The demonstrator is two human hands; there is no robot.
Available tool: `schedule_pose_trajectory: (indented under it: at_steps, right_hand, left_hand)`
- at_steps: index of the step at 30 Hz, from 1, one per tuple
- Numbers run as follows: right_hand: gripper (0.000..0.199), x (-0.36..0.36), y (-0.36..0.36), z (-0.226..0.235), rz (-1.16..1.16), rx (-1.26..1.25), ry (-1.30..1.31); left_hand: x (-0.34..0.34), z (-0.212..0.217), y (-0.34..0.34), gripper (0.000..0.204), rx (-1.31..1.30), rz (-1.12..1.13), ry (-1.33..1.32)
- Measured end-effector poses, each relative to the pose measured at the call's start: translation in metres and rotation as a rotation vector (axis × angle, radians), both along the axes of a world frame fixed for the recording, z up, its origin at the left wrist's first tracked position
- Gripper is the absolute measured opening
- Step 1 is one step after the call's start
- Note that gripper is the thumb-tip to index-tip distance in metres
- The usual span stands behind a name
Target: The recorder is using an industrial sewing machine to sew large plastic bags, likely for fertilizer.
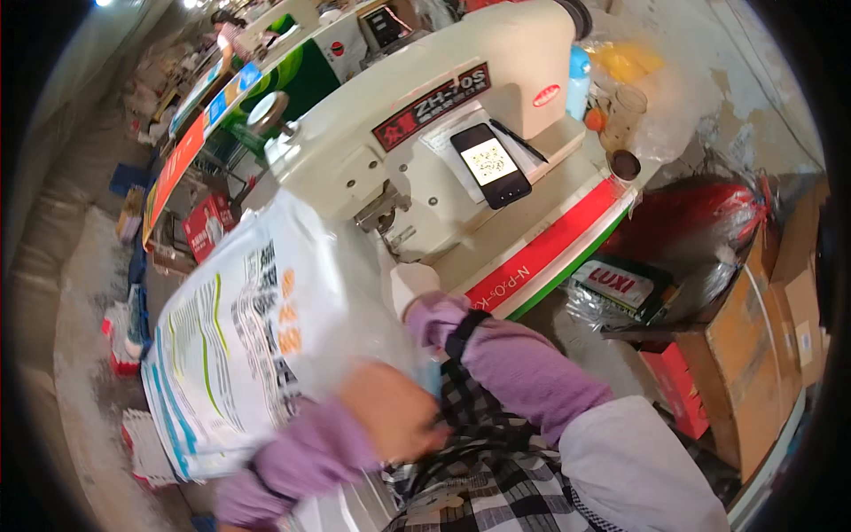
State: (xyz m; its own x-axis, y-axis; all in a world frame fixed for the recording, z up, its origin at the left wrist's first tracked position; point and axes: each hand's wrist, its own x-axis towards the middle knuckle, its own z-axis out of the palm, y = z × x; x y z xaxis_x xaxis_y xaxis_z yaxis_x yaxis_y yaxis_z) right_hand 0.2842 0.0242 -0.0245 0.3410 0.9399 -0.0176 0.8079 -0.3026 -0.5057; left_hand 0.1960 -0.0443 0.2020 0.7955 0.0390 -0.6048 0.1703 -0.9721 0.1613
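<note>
A large white printed plastic bag (257,337) stands to the left of an industrial sewing machine (355,142), its upper edge close by the presser foot (386,213). My right hand (415,284), in what looks like a white glove, is at the bag's edge just below the presser foot; its fingers are hidden. Nearer to me, my left hand (390,412) is bare and smeared by motion in front of the bag's lower right side. Whether it touches the bag I cannot tell. Purple sleeves cover both forearms.
On the machine bed lie a lit phone (490,166) and a black pen (519,140). A blue bottle (578,82) and a glass jar (624,117) stand behind. Cardboard boxes (745,355) fill the right side. Far left, another person (232,40) is at a table.
</note>
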Motion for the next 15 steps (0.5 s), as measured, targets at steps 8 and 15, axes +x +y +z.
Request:
schedule_pose_trajectory:
  at_steps: [8, 15]
  right_hand:
    - [0.036, -0.025, -0.08, 0.036, -0.148, 0.054, 0.455]
    - [0.064, -0.036, -0.138, 0.052, 0.072, -0.09, 0.169]
  left_hand:
    - [-0.055, -0.079, -0.039, 0.007, -0.158, -0.139, -0.094]
    - [-0.059, -0.086, 0.086, 0.027, 0.245, -0.381, -0.335]
